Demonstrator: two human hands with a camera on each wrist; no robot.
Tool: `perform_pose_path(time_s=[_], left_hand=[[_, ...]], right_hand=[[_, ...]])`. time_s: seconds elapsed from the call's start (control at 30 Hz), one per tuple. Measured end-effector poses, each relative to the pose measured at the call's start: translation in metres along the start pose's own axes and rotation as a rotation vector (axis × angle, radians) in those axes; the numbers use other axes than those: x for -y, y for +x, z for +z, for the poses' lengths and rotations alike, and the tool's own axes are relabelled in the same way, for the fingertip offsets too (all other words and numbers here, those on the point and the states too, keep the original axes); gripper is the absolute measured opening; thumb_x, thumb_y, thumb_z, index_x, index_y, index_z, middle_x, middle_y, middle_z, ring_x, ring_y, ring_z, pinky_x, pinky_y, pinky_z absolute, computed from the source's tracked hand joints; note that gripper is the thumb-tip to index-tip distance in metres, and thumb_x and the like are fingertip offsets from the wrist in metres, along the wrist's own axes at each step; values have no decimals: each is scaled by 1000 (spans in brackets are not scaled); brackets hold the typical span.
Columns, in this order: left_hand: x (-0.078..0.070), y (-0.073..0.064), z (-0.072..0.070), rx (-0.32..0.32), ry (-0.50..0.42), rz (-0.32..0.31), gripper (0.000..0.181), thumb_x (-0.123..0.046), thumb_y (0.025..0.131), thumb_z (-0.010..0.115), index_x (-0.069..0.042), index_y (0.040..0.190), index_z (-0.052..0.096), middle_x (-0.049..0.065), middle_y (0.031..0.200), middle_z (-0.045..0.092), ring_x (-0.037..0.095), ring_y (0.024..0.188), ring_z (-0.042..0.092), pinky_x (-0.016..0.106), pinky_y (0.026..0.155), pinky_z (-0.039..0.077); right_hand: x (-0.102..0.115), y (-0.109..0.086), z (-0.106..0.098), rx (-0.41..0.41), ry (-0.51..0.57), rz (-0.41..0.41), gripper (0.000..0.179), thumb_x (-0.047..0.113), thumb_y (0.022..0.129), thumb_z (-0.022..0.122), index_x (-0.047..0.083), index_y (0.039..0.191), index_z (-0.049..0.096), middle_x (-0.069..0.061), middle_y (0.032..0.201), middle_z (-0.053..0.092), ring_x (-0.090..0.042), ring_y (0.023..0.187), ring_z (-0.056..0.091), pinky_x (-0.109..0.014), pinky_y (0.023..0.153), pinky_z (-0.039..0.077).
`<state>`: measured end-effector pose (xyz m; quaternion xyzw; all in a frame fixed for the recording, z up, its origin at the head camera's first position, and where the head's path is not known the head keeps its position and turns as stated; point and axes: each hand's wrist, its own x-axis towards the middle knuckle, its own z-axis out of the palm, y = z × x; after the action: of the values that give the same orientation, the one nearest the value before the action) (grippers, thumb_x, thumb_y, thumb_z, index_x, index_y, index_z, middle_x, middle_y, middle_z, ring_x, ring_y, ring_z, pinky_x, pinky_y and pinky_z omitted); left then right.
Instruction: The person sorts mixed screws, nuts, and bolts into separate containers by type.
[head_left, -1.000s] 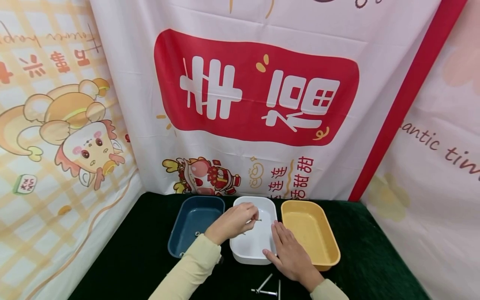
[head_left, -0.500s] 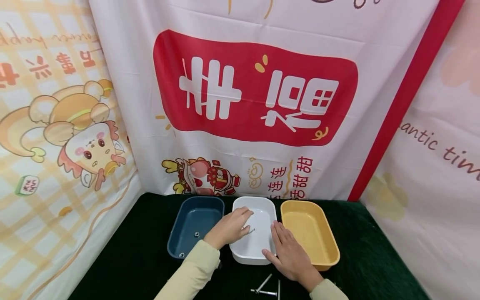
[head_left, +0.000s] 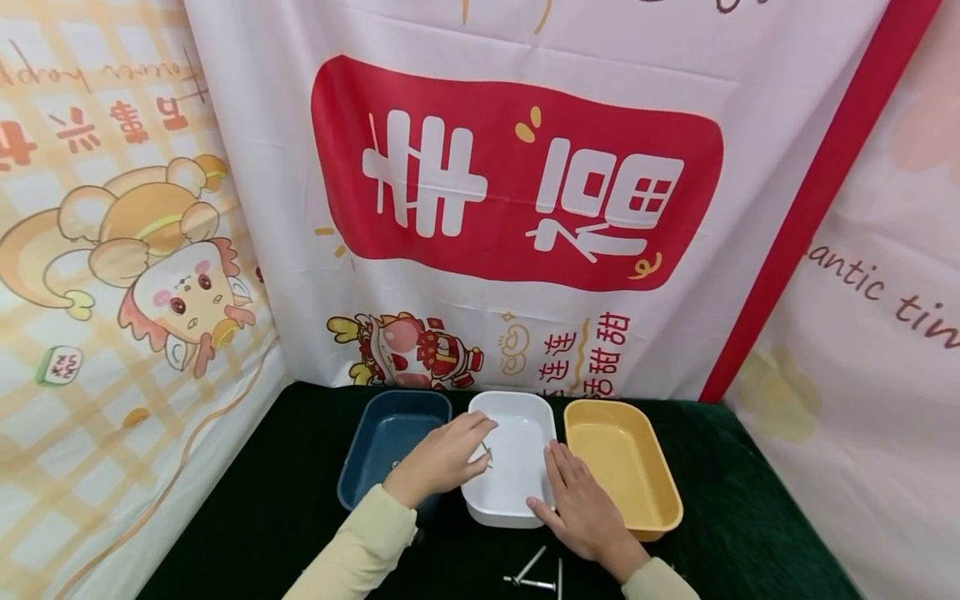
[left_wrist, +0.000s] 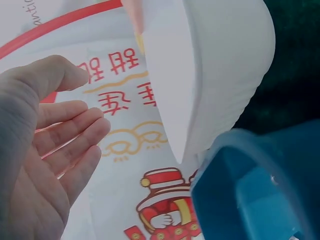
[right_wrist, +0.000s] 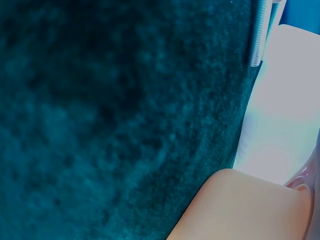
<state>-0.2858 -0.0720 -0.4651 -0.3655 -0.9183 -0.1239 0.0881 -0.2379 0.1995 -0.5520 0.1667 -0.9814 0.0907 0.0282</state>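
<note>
The left hand is seen drawn back toward the blue tray, its grip spread with thumb and fingers apart, where a second ago a slim metal piece was pinched over the white tray. A slim metal piece is now shown beside the left thumb, over the left part of the white tray; whether the thumb is touched by it cannot be told, and its lower part is hard to make out. No object is seen held in the left wrist view, where the white tray's inside is mostly hidden. The right hand is kept where it was, laid with straight fingers together and thumb apart against the white tray's right rim, with part of the yellow tray covered. In the blue tray, one nut is half hidden by the left wrist, and a second, visible half a second ago, is now covered by the sleeve. On the dark green worktop, three bolts are left unmoved, one cut off at the lower edge.
</note>
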Motion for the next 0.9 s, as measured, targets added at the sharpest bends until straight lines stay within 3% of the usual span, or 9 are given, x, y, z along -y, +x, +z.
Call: perform_pose_path(time_s=[0.3,0.53,0.73,0.9], left_hand=[[-10,-18,-23,62,-2,41,46,-28,102,70,-10,143,63,6,138,67,20,124,66,39,104,60],[-28,-29,-35,64,16,108,45,-32,103,69,-12,143,63,4,138,67,17,125,66,36,106,59],[-44,-40,-30,86,-15,153,41,-29,101,71,-13,139,66,1,134,69,13,121,67,31,104,59],[-52,-46,-16,138,-67,157,38,-28,100,73,-15,135,68,-3,128,70,5,111,67,24,97,60]], right_hand=[[0,1,-4,29,33,4,94,72,104,39,5,168,23,-12,178,20,-31,165,20,-54,133,24],[-3,1,-20,48,62,-11,95,71,103,44,5,168,23,-13,177,21,-32,164,23,-55,132,24],[-13,-9,-42,-23,28,-50,93,67,104,46,0,166,27,-17,175,26,-36,163,26,-57,131,28],[-32,-21,-56,-44,9,-24,92,63,104,50,-1,166,26,-19,174,28,-40,162,27,-60,130,28]])
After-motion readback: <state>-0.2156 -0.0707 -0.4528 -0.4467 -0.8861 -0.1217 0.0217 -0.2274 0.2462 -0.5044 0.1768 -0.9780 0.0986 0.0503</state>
